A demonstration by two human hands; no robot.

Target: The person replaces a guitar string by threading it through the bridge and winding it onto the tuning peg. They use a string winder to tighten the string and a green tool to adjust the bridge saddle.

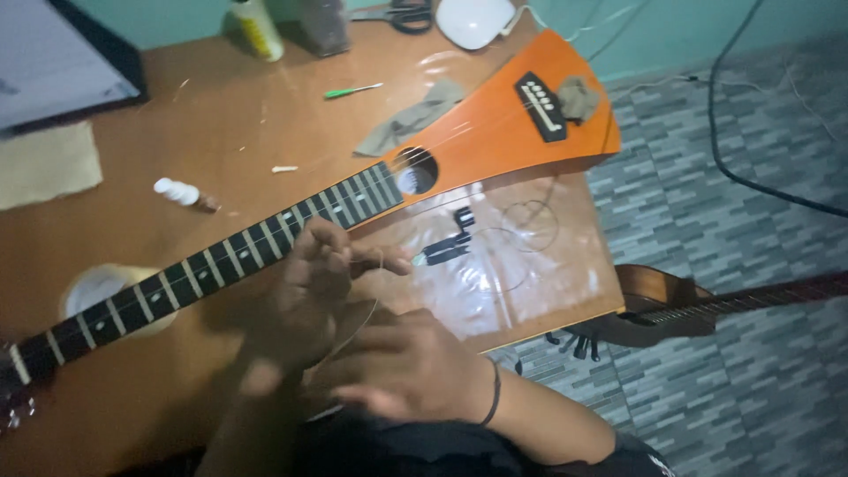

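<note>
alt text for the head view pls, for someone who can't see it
Seen from above, a person's left hand and right hand pinch a thin string beside the neck of an orange guitar lying on a brown table. A grey cloth, small bottle and scissors lie nearby; a second guitar rests on the tiled floor.

I am looking down at a brown wooden table (177, 115) standing on a grey tiled floor (733, 265). A green wall (671, 26) is showing behind. The light is dim.
</note>
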